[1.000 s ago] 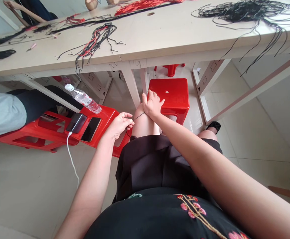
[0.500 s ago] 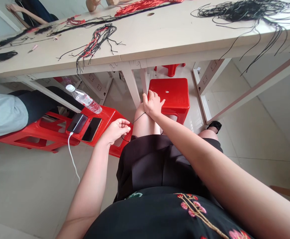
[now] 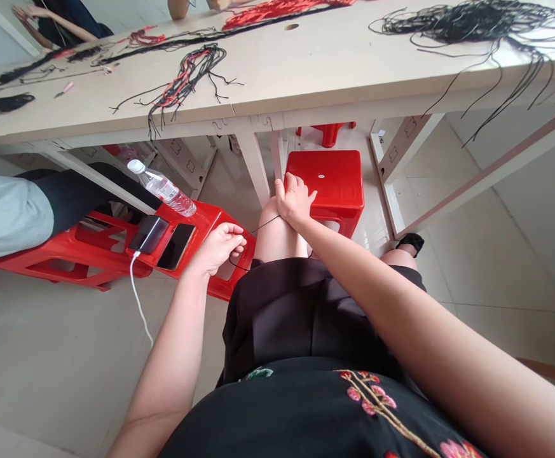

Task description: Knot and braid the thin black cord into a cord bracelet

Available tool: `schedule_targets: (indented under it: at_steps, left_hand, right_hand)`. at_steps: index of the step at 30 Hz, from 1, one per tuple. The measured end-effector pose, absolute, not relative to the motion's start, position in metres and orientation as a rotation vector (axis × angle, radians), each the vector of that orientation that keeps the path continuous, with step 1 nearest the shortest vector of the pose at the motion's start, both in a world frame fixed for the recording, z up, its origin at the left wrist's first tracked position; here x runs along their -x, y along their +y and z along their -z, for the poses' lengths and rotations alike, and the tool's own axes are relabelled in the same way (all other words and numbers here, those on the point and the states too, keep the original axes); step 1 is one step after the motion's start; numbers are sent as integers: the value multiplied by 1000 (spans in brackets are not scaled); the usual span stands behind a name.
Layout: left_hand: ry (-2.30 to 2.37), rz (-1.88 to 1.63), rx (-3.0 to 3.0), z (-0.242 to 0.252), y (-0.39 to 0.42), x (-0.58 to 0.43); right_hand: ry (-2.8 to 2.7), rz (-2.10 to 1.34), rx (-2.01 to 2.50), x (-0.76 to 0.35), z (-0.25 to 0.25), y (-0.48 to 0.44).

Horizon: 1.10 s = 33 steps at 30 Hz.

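Because it was so thin and limp, the black cord [image 3: 264, 224] looked as if it would weigh almost nothing, bend anywhere and slip easily from bare fingers, so I judged it best held in a firm pinch close to its end. It ran in a straight line just above a bare knee [image 3: 268, 232], from under the right hand [image 3: 295, 199] to the left hand [image 3: 217, 249], with a slack loop hanging below the left hand. The left thumb and fingertips [image 3: 239, 234] were pinched together on it. The right fingers [image 3: 290, 184] lay together, curved over the knee; whether they clamped the cord I could not tell. Black fabric [image 3: 277, 318] covered the lap just below. Beyond the left hand stood a glossy red plastic stool [image 3: 210, 219] bearing 2 smartphones [image 3: 148, 234], one with a white charging cable [image 3: 137, 292], beside a clear water bottle [image 3: 161, 189]. Ahead, a pale laminate table [image 3: 306, 70] carried tangled hanks of black and red cord [image 3: 186, 79].
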<state>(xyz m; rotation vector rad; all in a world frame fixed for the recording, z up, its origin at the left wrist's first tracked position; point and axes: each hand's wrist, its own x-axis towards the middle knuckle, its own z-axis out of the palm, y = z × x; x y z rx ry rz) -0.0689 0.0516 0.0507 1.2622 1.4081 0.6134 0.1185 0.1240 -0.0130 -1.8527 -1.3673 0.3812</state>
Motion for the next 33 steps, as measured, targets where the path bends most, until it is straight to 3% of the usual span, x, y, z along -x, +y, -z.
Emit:
schedule_targets:
  at_steps: [12,24,33]
  left_hand:
    - [1363,-509,-1320,-50,57,63]
    - [1478,-648,-2079,-46,79,-12]
    - [1480,-629,-2247,-39,81,-21]
  right_hand:
    - [-1339,-411,1815,-118,15,125]
    - [-1263,-473,1779,-117,16,125]
    - [-1114,-629,1730,-120,22,126]
